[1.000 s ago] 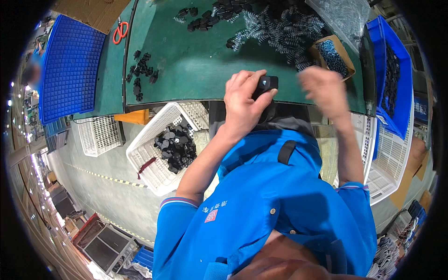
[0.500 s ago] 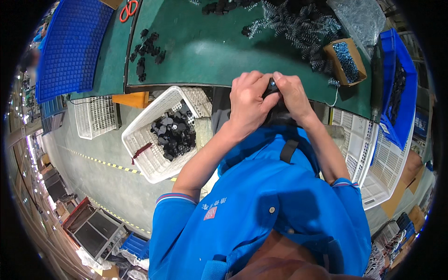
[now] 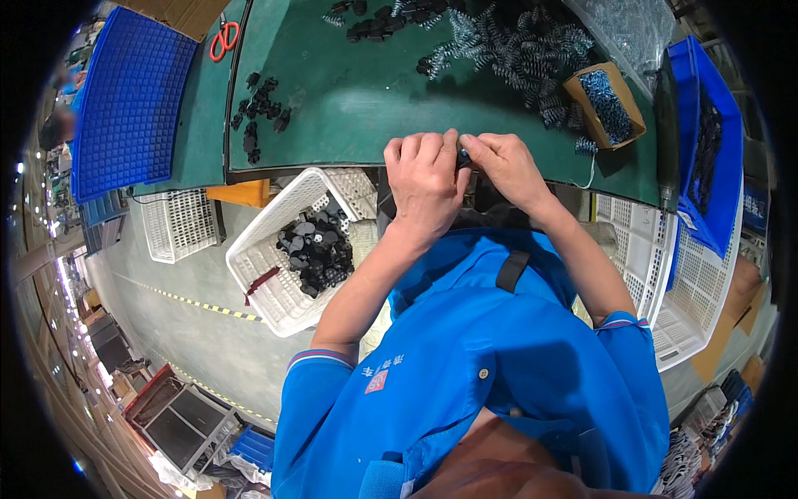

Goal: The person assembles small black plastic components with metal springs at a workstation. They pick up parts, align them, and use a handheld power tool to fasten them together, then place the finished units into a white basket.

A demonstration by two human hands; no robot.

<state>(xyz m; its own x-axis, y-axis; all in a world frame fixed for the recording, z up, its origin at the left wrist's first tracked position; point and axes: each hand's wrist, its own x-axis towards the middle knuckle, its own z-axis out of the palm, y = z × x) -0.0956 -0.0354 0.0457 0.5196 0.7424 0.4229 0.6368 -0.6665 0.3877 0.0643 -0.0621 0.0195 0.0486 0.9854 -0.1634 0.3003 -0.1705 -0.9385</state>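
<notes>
My two hands meet at the near edge of the green tabletop [image 3: 349, 116]. The fingers of my left hand [image 3: 426, 179] are closed on a small black part [image 3: 463, 158], mostly hidden by them. From the other side my right hand [image 3: 505, 170] presses thumb and fingers onto the same part. A bluish glint shows between the fingertips, too small to name. Farther off on the table lies a heap of loose coil springs [image 3: 519, 50]. To the right of it a cardboard box [image 3: 633, 125] is filled with bluish springs. Small black plastic parts [image 3: 264, 106] lie to the left.
A white crate [image 3: 249, 249] of black parts stands below the table edge, left of my arm. Red-handled scissors [image 3: 223, 41] lie beside a blue tray [image 3: 133, 100]. At the right are a blue bin [image 3: 687, 83] and white crates [image 3: 640, 241]. One spring [image 3: 585, 147] sits near the edge.
Both hands have shifted slightly left together. The black part, more visible before between thumb and fingers, is now mostly covered. The whole view has shifted a little.
</notes>
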